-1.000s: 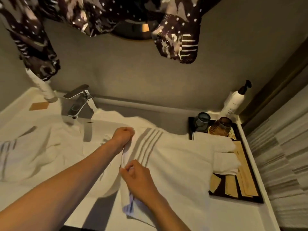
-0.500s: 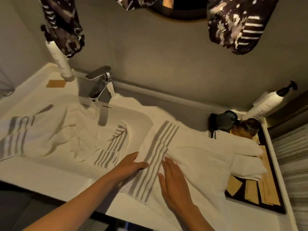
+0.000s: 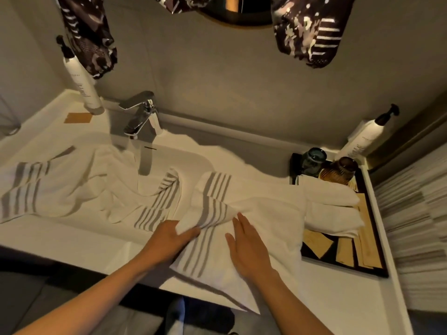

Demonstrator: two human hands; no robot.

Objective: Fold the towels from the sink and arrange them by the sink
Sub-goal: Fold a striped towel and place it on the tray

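Head view of a bathroom worktop point(image 3: 60, 240) during towel folding. A white striped towel point(image 3: 242, 213) lies spread on the worktop just right of the sink point(image 3: 191, 163), its grey-striped end toward the basin and its far edge reaching the folded white towels point(image 3: 331, 204) stacked on a dark tray point(image 3: 377, 272). The left hand point(image 3: 169, 238) lies at the striped end with a fold of cloth over its fingers, so whether it pinches the edge or merely presses it cannot be told. The right hand point(image 3: 249, 247) lies flat on the white field, fingers straight and together, holding nothing. A second striped towel point(image 3: 121, 189) lies crumpled in and across the sink, below the chrome faucet point(image 3: 141, 114), with one striped end trailing over the left worktop.

Handling: the towel appears soft, light and limp; it will sag and crease wherever unsupported, and is not fragile. It is best taken by its corners or along a hemmed edge, with both hands well apart, then smoothed by a flat palm after each fold. The ridge of bunched cloth between the hands would probably need flattening first. Two tumblers point(image 3: 314, 160) and a pump bottle point(image 3: 362, 139) stand near the tray's far end, where a swung towel edge might catch them.
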